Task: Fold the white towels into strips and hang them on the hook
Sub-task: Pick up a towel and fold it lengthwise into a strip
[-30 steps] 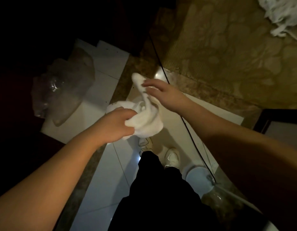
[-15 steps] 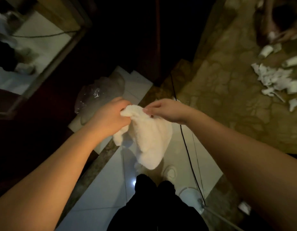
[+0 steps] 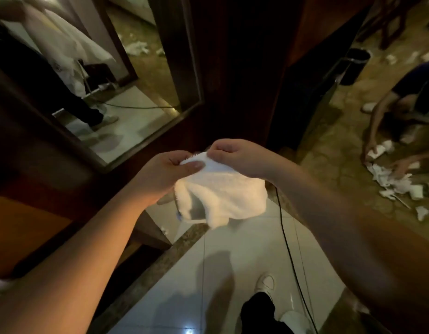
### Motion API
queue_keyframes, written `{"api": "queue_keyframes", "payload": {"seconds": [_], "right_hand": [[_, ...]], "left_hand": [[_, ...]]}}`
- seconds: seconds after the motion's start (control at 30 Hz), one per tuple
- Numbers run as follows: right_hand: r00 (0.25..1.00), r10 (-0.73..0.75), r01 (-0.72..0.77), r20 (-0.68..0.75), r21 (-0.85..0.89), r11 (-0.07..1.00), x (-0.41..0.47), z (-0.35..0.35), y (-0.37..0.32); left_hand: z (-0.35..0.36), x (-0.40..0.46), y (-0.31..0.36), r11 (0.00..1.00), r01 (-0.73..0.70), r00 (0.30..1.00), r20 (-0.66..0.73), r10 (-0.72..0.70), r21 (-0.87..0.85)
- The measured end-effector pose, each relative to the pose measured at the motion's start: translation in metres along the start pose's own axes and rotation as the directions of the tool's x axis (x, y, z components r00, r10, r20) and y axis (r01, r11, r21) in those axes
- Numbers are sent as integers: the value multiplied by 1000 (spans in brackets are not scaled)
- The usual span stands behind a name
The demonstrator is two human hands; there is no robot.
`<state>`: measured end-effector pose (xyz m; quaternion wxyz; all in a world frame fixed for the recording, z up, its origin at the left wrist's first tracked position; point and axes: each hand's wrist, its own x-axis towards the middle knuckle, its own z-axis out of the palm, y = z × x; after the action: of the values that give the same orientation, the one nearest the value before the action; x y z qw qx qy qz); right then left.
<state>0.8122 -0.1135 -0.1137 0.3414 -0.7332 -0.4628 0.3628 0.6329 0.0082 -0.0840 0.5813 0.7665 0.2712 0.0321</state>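
Observation:
A small white towel point(image 3: 223, 194) hangs in front of me at chest height, bunched and drooping below my hands. My left hand point(image 3: 160, 174) pinches its top edge, thumb lying over the cloth. My right hand point(image 3: 240, 155) pinches the same edge right beside the left one, fingers curled over it. No hook shows in this view.
A dark wooden post point(image 3: 232, 68) stands straight ahead, with a mirror point(image 3: 100, 97) on the left. A black cable point(image 3: 288, 249) runs across the white floor tiles. At the right a crouching person point(image 3: 406, 112) reaches into scattered white scraps point(image 3: 396, 182). A dark bin point(image 3: 353, 66) stands beyond.
My view has lifted from the floor toward the post and mirror. Both hands rose with the towel and came close together on its top edge.

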Motion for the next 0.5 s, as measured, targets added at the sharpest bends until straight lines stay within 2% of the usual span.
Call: {"api": "queue_keyframes", "payload": {"seconds": [0.13, 0.2, 0.3, 0.37, 0.5], "right_hand": [[996, -64, 53, -64, -155, 987, -34, 40, -62], [993, -63, 36, -97, -257, 966, -50, 61, -84], [972, -56, -43, -228, -406, 913, -72, 84, -110], [956, -39, -93, -292, -426, 900, -88, 95, -126], [956, -36, -98, -291, -431, 897, -116, 119, -157]], "left_hand": [[-49, -80, 3, 993, -108, 992, -72, 104, -48], [-74, -118, 6, 987, -136, 986, -110, 126, -87], [-105, -170, 12, 976, -175, 972, -181, 150, -131], [-122, -204, 18, 970, -205, 961, -213, 174, -130], [-148, -272, 31, 951, -285, 919, -315, 236, -119]]}}
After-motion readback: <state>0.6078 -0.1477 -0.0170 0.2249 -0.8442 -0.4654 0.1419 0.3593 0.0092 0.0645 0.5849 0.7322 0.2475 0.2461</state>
